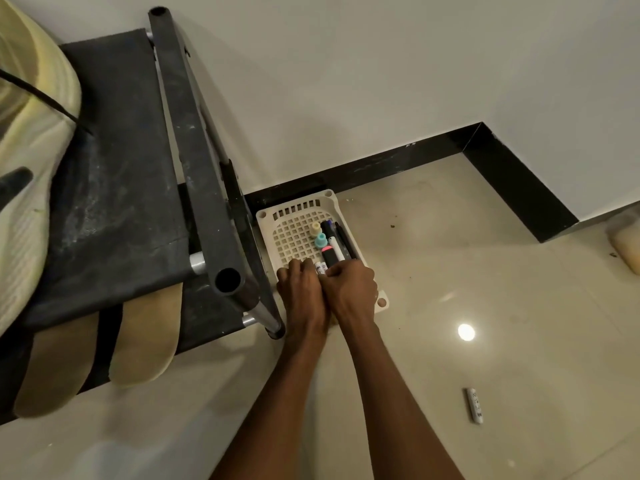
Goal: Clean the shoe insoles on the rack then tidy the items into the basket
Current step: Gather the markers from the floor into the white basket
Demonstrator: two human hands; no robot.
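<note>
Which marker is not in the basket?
The white marker lying alone on the floor tiles, to the right of the arms; the others lie inside the basket.

A pale glossy tiled floor (450, 306) carries a cream plastic basket (332, 199), set close to the black skirting at the wall and just beside the dark shoe rack (194, 168), whose legs also stand on it. A small white marker (475, 406) lies alone on the tiles, well apart from the basket.
</note>
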